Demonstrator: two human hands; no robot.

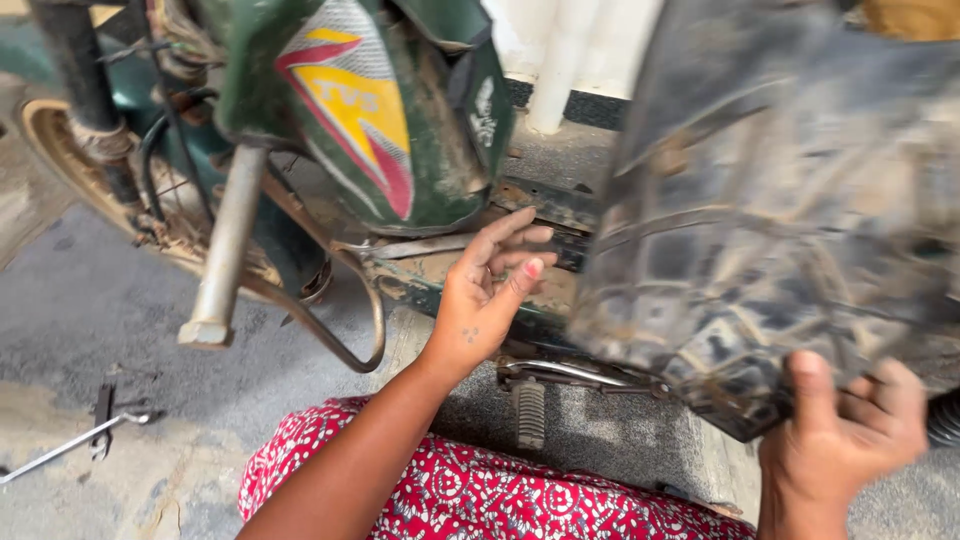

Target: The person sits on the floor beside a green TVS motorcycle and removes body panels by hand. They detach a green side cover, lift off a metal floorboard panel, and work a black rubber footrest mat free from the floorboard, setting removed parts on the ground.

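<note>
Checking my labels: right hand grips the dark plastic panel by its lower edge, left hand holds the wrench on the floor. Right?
Not quite. In the head view the left hand is open, reaching to the scooter's frame; the wrench lies untouched on the floor. The right hand does grip the panel.

I see grey concrete floor point(90, 310), patchy, dusty. Metal hand tools point(95, 425) lying on it at far left. Green moped point(380, 130) standing on floor; footpeg point(529, 412) low over it.
</note>
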